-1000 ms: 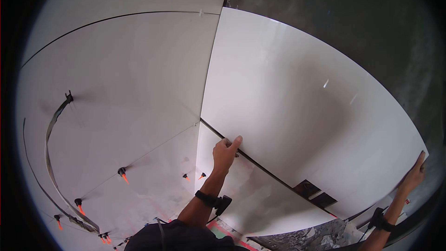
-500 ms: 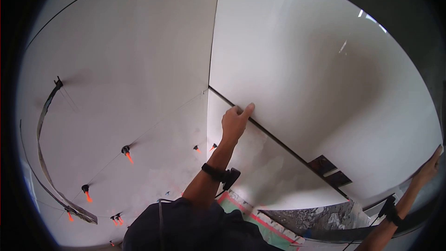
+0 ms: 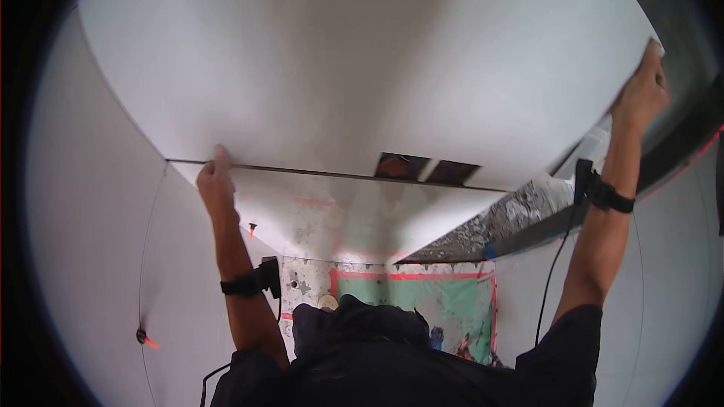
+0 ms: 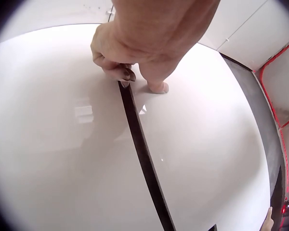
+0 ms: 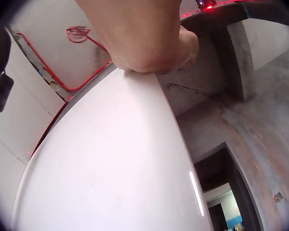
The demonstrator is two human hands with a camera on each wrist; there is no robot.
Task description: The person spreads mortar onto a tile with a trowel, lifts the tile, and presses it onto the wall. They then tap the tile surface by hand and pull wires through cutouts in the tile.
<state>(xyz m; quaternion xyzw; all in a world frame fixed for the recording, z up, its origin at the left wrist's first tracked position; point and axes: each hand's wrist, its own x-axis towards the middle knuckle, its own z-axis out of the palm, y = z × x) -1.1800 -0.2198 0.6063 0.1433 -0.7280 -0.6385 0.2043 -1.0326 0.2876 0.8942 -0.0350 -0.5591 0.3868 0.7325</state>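
We had a large white wall tile [image 3: 339,68] raised on the far side, its glossy face towards us, above a lower white tile [image 3: 422,218]. A narrow dark gap [image 3: 302,172] ran between the two, from the left wall [image 3: 90,181] across to the right, so the lower edge was apart from the tile beneath. Two dark rectangular cut-outs [image 3: 402,166] opened along that edge, right of the middle.

Our left hand [image 3: 216,171] had the lower edge near its left end in a pinch: the thumb lay on the glossy face while the fingers bent into the gap. Our right hand [image 3: 641,98] was curled about the right edge, well above the gap; its fingertips were mostly hidden, and we could not tell how firmly it bore on the tile.

We judged the step to be fitting the upper tile into place over the lower one. The next move seemed to call for both hands working together, closing the gap evenly without knocking the left edge against the wall, and for drawing the left fingers out before the edges met. Whether the tile's back touched anything we could not see.

On the left wall, nearer us, was an orange-tailed black clip [image 3: 142,336]; below the tiles spread a green floor cover [image 3: 422,294] edged with red tape.
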